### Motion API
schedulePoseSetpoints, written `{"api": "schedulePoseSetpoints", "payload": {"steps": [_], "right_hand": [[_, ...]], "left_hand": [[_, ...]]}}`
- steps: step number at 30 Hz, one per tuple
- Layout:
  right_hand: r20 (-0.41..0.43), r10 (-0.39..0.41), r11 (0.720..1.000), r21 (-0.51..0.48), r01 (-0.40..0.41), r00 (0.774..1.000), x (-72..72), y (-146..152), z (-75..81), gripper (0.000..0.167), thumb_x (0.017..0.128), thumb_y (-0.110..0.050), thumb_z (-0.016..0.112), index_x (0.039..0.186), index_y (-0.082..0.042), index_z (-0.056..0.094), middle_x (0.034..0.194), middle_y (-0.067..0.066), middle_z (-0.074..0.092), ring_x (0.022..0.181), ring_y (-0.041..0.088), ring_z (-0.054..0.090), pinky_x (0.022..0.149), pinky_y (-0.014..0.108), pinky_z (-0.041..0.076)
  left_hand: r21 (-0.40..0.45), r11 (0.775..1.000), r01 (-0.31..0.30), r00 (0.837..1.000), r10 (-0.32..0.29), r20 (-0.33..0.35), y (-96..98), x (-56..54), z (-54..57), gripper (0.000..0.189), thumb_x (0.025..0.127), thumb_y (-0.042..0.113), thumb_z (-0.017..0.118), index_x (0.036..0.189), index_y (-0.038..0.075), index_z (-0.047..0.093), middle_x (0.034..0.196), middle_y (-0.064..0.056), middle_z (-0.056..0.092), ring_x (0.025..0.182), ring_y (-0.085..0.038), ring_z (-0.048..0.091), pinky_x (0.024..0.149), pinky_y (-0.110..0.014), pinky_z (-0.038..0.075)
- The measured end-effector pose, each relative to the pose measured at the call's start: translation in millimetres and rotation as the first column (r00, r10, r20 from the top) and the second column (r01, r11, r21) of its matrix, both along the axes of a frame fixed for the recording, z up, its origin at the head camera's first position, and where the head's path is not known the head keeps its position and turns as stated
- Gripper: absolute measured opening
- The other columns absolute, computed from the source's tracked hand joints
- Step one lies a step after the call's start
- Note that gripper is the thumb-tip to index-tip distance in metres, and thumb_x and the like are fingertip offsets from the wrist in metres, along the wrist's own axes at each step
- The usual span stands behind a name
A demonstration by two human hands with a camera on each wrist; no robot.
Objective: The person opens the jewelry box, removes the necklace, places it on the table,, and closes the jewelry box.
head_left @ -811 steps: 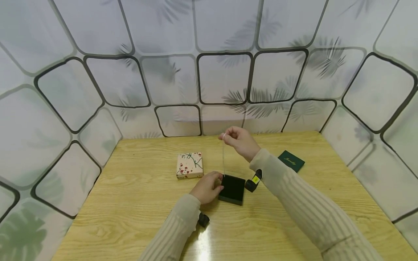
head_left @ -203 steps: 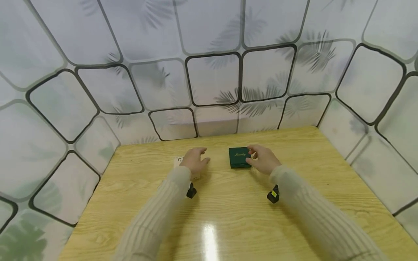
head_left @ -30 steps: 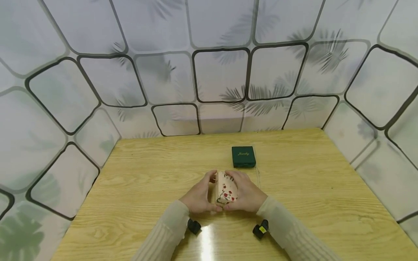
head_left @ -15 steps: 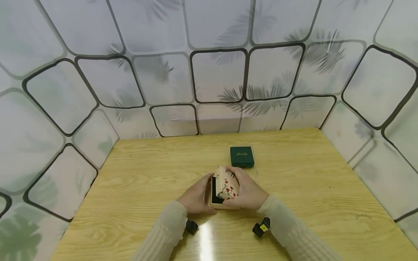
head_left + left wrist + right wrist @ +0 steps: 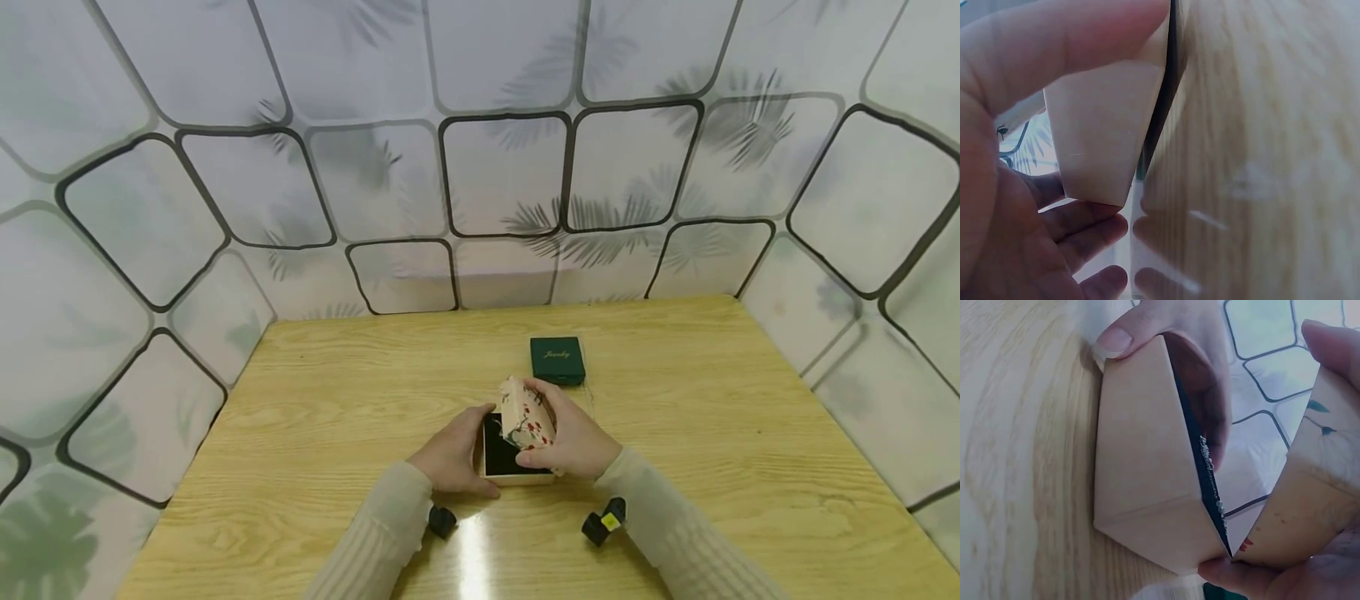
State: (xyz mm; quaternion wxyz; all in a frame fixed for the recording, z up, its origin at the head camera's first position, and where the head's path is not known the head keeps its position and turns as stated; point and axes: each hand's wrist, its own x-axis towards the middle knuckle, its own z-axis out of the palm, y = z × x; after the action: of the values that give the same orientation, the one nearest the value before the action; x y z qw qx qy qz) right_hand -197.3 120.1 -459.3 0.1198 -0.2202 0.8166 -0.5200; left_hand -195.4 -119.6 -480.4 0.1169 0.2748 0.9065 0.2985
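A cream box base (image 5: 517, 477) with a black insert (image 5: 498, 450) sits on the wooden table (image 5: 315, 433). My left hand (image 5: 456, 452) grips its left side, thumb on the near edge (image 5: 1124, 332). My right hand (image 5: 573, 440) holds the floral lid (image 5: 527, 415) tilted up off the base on the right. In the right wrist view the lid (image 5: 1310, 487) stands apart from the base (image 5: 1141, 469), and a fine beaded chain (image 5: 1210, 478) lies along the insert's edge. The left wrist view shows only my palm and the base's side (image 5: 1100, 137).
A closed dark green jewellery box (image 5: 557, 360) with gold lettering lies just behind the hands. Patterned white panels (image 5: 510, 175) wall in the table at the back and both sides. Small black wrist cameras (image 5: 603, 525) hang under both sleeves.
Over the last second my right hand has lifted the floral lid off the base and tilted it to the right, baring the black insert. My left hand still holds the base.
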Motion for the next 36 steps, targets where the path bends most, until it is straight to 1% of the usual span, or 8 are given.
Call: {"api": "schedulePoseSetpoints", "payload": {"steps": [2, 6, 11, 17, 21, 28, 33, 36], "right_hand": [[0.006, 0.004, 1.0, -0.018, -0.004, 1.0, -0.9, 2.0, 0.1, 0.103, 0.073, -0.025, 0.085, 0.152, -0.025, 0.019, 0.15, 0.003, 0.028, 0.122, 0.022, 0.044, 0.097, 0.041, 0.042], [0.037, 0.017, 0.998, -0.057, -0.014, 0.999, -2.1, 4.9, 0.6, 0.099, 0.076, -0.019, 0.083, 0.152, -0.026, 0.019, 0.151, 0.005, 0.027, 0.123, 0.025, 0.042, 0.097, 0.042, 0.041], [0.059, 0.027, 0.997, -0.069, -0.023, 0.998, -2.5, 5.9, 1.3, 0.098, 0.077, -0.017, 0.082, 0.152, -0.026, 0.019, 0.152, 0.005, 0.024, 0.124, 0.026, 0.041, 0.097, 0.042, 0.041], [0.054, 0.032, 0.998, -0.06, -0.029, 0.998, -1.7, 5.7, 2.4, 0.097, 0.077, -0.019, 0.081, 0.152, -0.025, 0.02, 0.153, 0.005, 0.023, 0.127, 0.027, 0.039, 0.099, 0.044, 0.039], [0.058, 0.045, 0.997, -0.069, -0.041, 0.997, -1.6, 6.0, 2.2, 0.097, 0.078, -0.019, 0.081, 0.152, -0.024, 0.018, 0.153, 0.006, 0.022, 0.129, 0.027, 0.037, 0.101, 0.045, 0.038], [0.057, 0.056, 0.996, -0.066, -0.052, 0.997, 0.6, 5.8, 3.7, 0.099, 0.078, -0.021, 0.081, 0.153, -0.024, 0.016, 0.154, 0.007, 0.021, 0.132, 0.026, 0.034, 0.102, 0.046, 0.037], [0.048, 0.057, 0.997, -0.064, -0.053, 0.997, 2.6, 4.6, 6.7, 0.1, 0.077, -0.022, 0.082, 0.153, -0.024, 0.016, 0.155, 0.007, 0.02, 0.134, 0.027, 0.032, 0.104, 0.047, 0.034], [0.018, 0.058, 0.997, -0.043, -0.057, 0.998, 2.7, 5.4, 7.6, 0.1, 0.078, -0.023, 0.081, 0.154, -0.024, 0.015, 0.155, 0.007, 0.019, 0.136, 0.027, 0.03, 0.105, 0.048, 0.033]], "left_hand": [[-0.004, 1.0, 0.002, 1.0, -0.003, -0.002, 0.0, 0.3, 0.2, 0.122, 0.06, 0.042, 0.091, 0.151, 0.004, 0.02, 0.149, -0.012, 0.033, 0.136, -0.026, 0.033, 0.111, -0.042, 0.031], [-0.006, 1.0, -0.001, 1.0, 0.001, 0.025, 0.2, 0.8, 0.7, 0.123, 0.059, 0.045, 0.091, 0.151, 0.005, 0.02, 0.15, -0.01, 0.032, 0.137, -0.025, 0.032, 0.111, -0.041, 0.03], [-0.012, 1.0, 0.002, 1.0, -0.002, 0.029, 0.8, 0.7, 0.4, 0.121, 0.06, 0.044, 0.091, 0.151, 0.006, 0.021, 0.15, -0.009, 0.033, 0.136, -0.024, 0.033, 0.111, -0.041, 0.03], [-0.014, 1.0, 0.011, 0.999, -0.012, -0.032, 1.2, 0.1, -1.6, 0.111, 0.062, 0.028, 0.089, 0.148, 0.003, 0.024, 0.142, -0.011, 0.04, 0.13, -0.023, 0.04, 0.109, -0.039, 0.034], [-0.005, 1.0, 0.011, 0.999, -0.012, -0.043, 1.1, -0.4, -1.1, 0.107, 0.061, 0.021, 0.088, 0.147, 0.002, 0.026, 0.138, -0.011, 0.043, 0.126, -0.022, 0.043, 0.107, -0.039, 0.036], [-0.047, 0.999, -0.019, 0.998, 0.017, -0.052, -2.0, 0.0, 3.0, 0.109, 0.06, 0.024, 0.087, 0.147, 0.003, 0.026, 0.137, -0.01, 0.044, 0.126, -0.023, 0.044, 0.107, -0.039, 0.037], [-0.055, 0.998, -0.041, 0.999, 0.039, -0.032, -6.5, 0.6, 6.6, 0.11, 0.059, 0.025, 0.087, 0.148, 0.004, 0.026, 0.14, -0.01, 0.043, 0.129, -0.026, 0.042, 0.108, -0.041, 0.035], [-0.069, 0.996, -0.059, 0.998, 0.058, -0.024, -9.5, 0.7, 7.1, 0.11, 0.059, 0.026, 0.088, 0.149, 0.005, 0.026, 0.144, -0.01, 0.04, 0.132, -0.027, 0.039, 0.108, -0.042, 0.034]]}}
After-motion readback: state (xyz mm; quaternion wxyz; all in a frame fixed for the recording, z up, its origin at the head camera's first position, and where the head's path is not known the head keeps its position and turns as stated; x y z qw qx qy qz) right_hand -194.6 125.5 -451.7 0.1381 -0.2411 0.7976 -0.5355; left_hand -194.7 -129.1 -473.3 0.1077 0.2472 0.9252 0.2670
